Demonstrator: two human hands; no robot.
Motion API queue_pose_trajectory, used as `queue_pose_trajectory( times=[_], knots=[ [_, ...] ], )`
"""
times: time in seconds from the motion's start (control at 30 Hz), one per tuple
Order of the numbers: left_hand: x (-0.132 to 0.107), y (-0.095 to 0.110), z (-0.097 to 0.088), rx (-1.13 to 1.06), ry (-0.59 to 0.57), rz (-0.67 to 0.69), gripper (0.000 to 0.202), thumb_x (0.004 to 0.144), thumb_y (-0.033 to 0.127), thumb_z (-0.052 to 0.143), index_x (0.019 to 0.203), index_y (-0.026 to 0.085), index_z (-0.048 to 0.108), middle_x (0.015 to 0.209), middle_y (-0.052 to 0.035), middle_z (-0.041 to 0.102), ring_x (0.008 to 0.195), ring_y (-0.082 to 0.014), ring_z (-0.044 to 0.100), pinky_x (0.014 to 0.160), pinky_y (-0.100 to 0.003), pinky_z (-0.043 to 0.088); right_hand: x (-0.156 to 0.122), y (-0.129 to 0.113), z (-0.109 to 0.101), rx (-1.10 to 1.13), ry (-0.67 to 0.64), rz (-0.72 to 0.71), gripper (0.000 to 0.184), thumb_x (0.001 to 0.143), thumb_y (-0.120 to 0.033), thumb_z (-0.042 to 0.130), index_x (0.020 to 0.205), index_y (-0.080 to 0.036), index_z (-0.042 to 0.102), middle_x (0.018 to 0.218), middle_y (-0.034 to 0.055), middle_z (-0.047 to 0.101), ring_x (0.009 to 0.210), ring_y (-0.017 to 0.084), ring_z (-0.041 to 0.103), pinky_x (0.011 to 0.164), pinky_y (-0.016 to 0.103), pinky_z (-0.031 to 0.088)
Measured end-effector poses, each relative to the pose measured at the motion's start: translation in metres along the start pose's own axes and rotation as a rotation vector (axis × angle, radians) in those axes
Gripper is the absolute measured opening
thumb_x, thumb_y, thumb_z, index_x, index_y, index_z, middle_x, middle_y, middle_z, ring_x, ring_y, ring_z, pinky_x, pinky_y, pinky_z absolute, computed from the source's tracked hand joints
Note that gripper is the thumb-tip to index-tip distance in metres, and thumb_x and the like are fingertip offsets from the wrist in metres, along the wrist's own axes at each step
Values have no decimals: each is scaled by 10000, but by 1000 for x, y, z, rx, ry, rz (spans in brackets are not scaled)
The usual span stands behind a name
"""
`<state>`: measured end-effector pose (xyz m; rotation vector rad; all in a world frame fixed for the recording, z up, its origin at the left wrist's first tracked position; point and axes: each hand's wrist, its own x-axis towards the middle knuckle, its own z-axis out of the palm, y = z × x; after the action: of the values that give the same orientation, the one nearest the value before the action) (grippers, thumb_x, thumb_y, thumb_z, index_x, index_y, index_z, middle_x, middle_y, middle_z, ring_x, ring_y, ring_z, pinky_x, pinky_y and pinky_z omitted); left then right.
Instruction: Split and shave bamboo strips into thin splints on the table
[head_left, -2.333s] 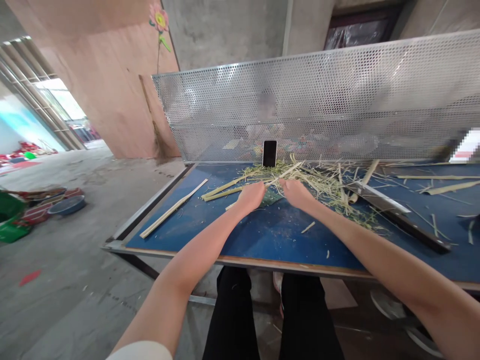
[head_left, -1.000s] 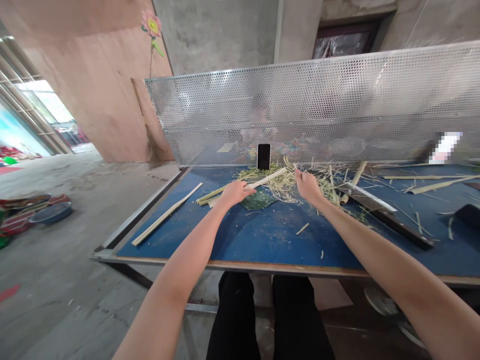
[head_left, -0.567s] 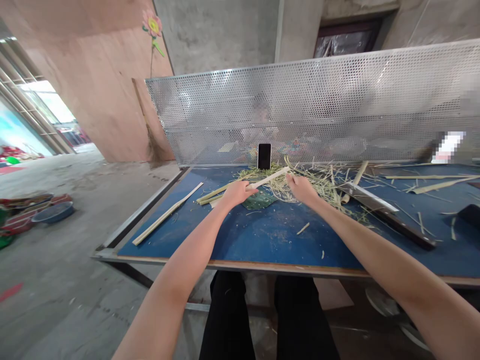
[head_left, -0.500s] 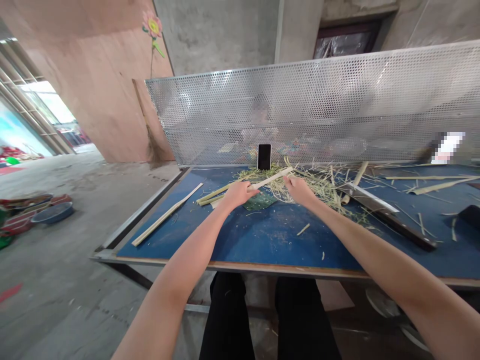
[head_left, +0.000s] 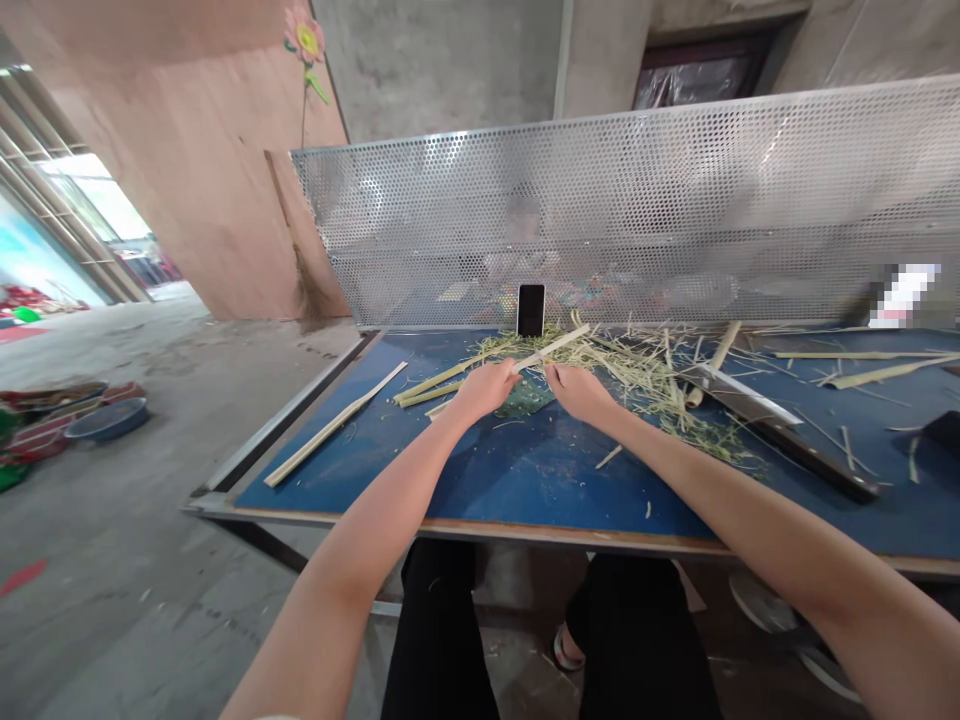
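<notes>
My left hand is closed round a pale bamboo strip that slants up toward a black phone propped against the screen. My right hand is closed in a pinch close beside the left, at the strip; what its fingers hold is too small to make out. Under both hands lies a green leaf-like piece on the blue table. A heap of thin bamboo shavings spreads behind and right of my hands.
A long cleaver-like blade with a dark handle lies to the right. Loose bamboo slats lie at the left. A perforated metal screen stands along the table's far edge. Bowls sit on the floor at left.
My right hand had reached out to the shavings with the fingers raised, then drew back left to meet the left hand at the strip. The left hand stayed on the strip.
</notes>
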<state>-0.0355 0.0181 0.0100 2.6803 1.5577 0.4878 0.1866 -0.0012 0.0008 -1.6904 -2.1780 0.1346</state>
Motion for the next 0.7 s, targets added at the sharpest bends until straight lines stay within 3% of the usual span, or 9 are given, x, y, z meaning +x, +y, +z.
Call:
queue_pose_trajectory(
  times=[0.27,0.53,0.7],
  knots=[
    [-3,3,-5,6,-18,-17,297,1131,417,502,1147,179,679,919,-132,774,832,-263,739,701,-312,460,2,1,5,-93,4,17,491,1176,-428,260,1152,-172,678,1007,154,788,923,298,745,789,325,458],
    [-2,3,-3,19,-40,-30,346,1131,448,503,1140,169,707,879,-125,764,823,-269,743,704,-315,474,0,-2,7,-65,-51,-23,512,1184,-437,222,1131,-175,658,1042,163,782,967,298,748,814,325,466],
    [1,5,-4,54,-62,-55,414,1126,465,498,1012,158,751,891,-151,772,869,-292,754,733,-336,501,8,5,12,-66,-45,1,555,1177,-464,229,1220,-155,688,1071,196,782,1015,332,760,895,368,497]
  ],
)
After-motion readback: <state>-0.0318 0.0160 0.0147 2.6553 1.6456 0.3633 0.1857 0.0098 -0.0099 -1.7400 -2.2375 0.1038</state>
